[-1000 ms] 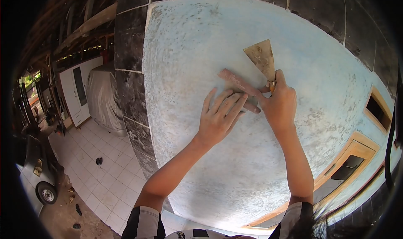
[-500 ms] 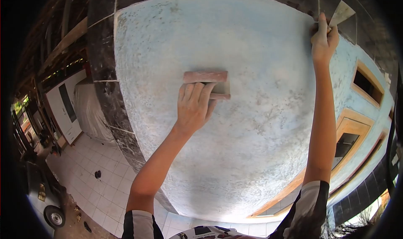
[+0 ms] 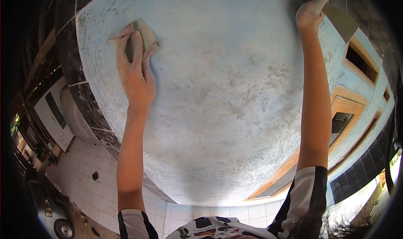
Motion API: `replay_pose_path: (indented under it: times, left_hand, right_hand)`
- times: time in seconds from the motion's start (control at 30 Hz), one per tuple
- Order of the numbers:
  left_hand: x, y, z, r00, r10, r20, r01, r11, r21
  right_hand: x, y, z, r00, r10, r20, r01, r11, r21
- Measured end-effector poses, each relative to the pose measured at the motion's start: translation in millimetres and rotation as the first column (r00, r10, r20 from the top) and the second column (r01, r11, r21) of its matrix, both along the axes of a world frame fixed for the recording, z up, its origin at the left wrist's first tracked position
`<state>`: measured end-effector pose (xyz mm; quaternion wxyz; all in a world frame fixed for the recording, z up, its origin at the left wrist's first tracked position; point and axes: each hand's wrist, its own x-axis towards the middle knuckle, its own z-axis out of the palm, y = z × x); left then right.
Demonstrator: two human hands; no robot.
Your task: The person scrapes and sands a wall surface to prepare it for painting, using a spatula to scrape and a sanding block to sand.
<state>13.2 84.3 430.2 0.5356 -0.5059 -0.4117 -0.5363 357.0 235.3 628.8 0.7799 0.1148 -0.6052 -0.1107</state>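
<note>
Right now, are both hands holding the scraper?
No, only the right hand holds the scraper; the left hand holds a folded sheet at the wall.

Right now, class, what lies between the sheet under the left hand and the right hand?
In the head view, only pale blue wall lies between the sheet and the right hand.

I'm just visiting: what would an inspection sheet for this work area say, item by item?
Surface: pale blue wall, with dark blotches and rough patches.
Job's things: bent, gritty-looking sheet against the wall; scraper with a broad blade.
Clutter: small dark objects on the tiled floor.
Grippers: none, only bare hands; left hand holds the sheet, right hand the scraper.
Cables: dark curved strip at far right; cannot tell whether it is a cable.
Surroundings: white cabinet and car wheel at left, wooden frame at right.
</note>
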Motion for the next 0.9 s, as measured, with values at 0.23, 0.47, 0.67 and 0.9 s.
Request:
replay_pose_path:
  times: [0.23, 0.47, 0.67, 0.9]
  left_hand:
    - [-5.7, -15.1, 20.7, 0.997, 0.043, 0.071, -0.03, 0.984, -0.173]
    - [-1.8, -14.2, 28.5, 0.95, 0.277, 0.146, -0.256, 0.955, -0.148]
    - [-24.3, -26.6, 46.0, 0.926, 0.294, 0.238, -0.258, 0.951, -0.172]
    - [-59.7, -39.3, 56.9, 0.971, 0.204, 0.123, -0.175, 0.961, -0.213]
  right_hand:
    - [-0.6, -0.7, -6.9, 0.996, 0.083, 0.017, -0.083, 0.997, 0.007]
    - [10.8, 34.9, 7.1, 0.999, -0.022, -0.028, 0.021, 0.999, -0.03]
    - [52.8, 131.7, 22.4, 0.927, -0.346, -0.146, 0.353, 0.935, 0.03]
    - [44.6, 110.8, 11.0, 0.905, -0.393, -0.165, 0.405, 0.913, 0.049]
